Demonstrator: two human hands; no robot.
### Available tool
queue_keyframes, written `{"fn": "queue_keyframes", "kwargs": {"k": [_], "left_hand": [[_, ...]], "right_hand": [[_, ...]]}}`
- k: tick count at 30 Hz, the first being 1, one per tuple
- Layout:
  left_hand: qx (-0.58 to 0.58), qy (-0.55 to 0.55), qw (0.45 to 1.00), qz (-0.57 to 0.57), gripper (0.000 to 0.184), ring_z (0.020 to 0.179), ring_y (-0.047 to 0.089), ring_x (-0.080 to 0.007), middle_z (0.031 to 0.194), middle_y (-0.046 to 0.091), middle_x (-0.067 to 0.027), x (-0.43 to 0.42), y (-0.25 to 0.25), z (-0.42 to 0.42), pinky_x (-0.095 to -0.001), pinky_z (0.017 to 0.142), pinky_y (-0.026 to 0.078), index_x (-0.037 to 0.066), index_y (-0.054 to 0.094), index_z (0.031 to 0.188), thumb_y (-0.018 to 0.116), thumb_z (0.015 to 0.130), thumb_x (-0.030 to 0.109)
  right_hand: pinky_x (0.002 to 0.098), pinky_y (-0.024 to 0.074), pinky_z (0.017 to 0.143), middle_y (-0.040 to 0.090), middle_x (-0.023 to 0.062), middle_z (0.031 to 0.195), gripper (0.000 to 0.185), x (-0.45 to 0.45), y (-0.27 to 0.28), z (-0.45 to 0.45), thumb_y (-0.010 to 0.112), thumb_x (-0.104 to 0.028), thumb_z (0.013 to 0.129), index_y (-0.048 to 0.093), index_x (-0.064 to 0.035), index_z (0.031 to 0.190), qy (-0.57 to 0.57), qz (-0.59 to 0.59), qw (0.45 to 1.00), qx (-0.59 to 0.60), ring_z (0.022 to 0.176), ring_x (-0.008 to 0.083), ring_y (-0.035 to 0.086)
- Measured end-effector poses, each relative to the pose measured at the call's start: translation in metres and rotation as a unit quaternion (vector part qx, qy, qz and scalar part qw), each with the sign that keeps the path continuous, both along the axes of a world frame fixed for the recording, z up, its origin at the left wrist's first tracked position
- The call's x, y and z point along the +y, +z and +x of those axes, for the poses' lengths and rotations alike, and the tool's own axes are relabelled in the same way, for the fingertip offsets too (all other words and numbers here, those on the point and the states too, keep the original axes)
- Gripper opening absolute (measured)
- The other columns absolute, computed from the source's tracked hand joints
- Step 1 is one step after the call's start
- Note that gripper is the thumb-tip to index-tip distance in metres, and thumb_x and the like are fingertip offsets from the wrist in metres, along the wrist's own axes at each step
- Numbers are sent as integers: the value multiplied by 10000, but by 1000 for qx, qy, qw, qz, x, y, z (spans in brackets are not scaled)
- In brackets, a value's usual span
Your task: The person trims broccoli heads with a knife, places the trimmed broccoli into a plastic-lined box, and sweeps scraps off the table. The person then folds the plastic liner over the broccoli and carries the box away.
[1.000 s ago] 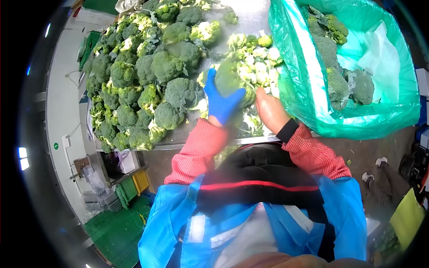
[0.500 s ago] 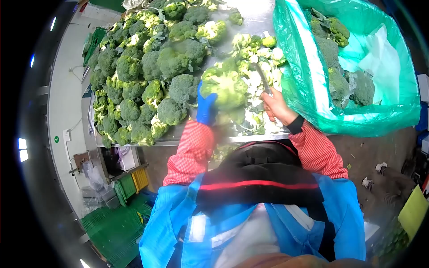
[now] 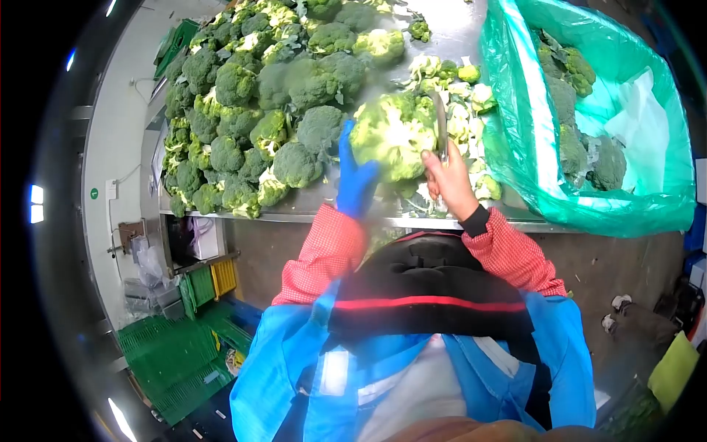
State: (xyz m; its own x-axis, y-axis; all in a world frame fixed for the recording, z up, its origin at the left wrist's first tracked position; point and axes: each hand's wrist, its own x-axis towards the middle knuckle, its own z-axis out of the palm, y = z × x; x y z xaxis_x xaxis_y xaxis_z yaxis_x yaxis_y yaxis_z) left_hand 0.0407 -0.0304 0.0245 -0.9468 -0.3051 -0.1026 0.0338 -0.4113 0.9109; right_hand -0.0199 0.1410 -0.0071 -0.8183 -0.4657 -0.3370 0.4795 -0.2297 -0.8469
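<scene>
My left hand (image 3: 356,175), in a blue glove, holds a broccoli head (image 3: 394,136) by its left side, with the pale cut underside facing up toward me. Bare, my right hand (image 3: 451,179) grips a knife (image 3: 441,121) whose blade points away from me along the right edge of that head. I cannot tell whether the blade touches it. Pale broccoli trimmings (image 3: 464,129) lie on the metal table (image 3: 449,29) just beyond the knife. A large heap of broccoli (image 3: 239,121) covers the table to the left of my left hand.
On the right stands a crate lined with a green plastic bag (image 3: 508,140), with several broccoli heads (image 3: 607,163) inside. Green plastic crates (image 3: 169,361) lie on the floor at lower left. The table's front edge (image 3: 412,221) runs just before my body.
My view has shifted, so the table's contents appear further right. My right hand has brought the knife closer to the broccoli head, and the blade now stands more upright beside it.
</scene>
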Motion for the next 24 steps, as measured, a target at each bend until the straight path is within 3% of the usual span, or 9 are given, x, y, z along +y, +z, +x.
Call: {"fn": "queue_keyframes", "kwargs": {"k": [1,2,4,6,7,10,15,17,24], "left_hand": [[-20,6,1000,-17,907,1167,507,-266,1380,416,-152,-4,0,-2,-377,919,492,166,187,1508,689,760,60],[-41,13,999,-31,912,1084,563,-252,1339,433,-186,-6,-1,-3,-338,839,543,155,180,1505,656,747,-18],[-53,5,995,-79,858,1179,504,-255,1378,425,-157,-8,0,-5,-363,952,466,132,243,1488,675,755,16],[-54,-1,990,-130,806,1244,465,-254,1406,422,-134,-10,-1,-7,-377,1035,408,108,309,1465,688,757,39],[-48,-1,986,-157,780,1261,456,-250,1414,423,-125,-12,-2,-9,-378,1060,389,96,343,1451,692,756,45],[-17,-16,952,-306,816,1182,507,-240,1426,376,-149,-27,-19,-20,-328,872,537,111,339,1442,702,717,17],[-52,-46,967,-246,818,1307,396,-255,1442,370,-135,-19,-27,-20,-377,1066,389,79,353,1428,727,701,74],[-28,-54,946,-319,815,1325,377,-270,1440,369,-141,-26,-43,-23,-387,1097,345,73,354,1425,732,704,102],[-32,-50,927,-370,814,1356,337,-298,1423,379,-154,-24,-47,-25,-395,1127,294,69,354,1420,733,702,130]], "right_hand": [[234,336,340,462,-6,625,333,-4,-3,8,611,-235,945,414,-59,1147,1,58,998,17,384,62,387],[253,333,352,485,-2,577,518,-1,-6,13,627,-252,909,384,-24,1306,21,62,998,17,390,73,416],[310,392,405,538,46,593,452,8,-10,12,576,-301,941,439,-2,1252,60,122,990,23,446,139,509],[387,443,497,600,139,660,366,18,-48,8,508,-316,972,499,-20,1187,1,222,937,271,562,279,609],[455,471,578,634,193,773,262,30,0,7,483,-281,974,533,-50,1088,63,320,904,277,704,390,629],[471,480,583,642,181,797,192,44,12,14,496,-248,954,534,-74,1026,99,402,807,421,718,397,620],[475,480,530,634,189,731,155,45,5,14,510,-220,933,509,-65,941,132,457,742,473,621,367,622],[473,481,512,631,189,702,149,44,-1,10,509,-209,929,505,-60,921,135,471,727,481,597,362,622],[478,483,496,610,173,610,175,40,-17,4,492,-208,935,516,-37,911,133,475,739,458,567,378,616]]}}
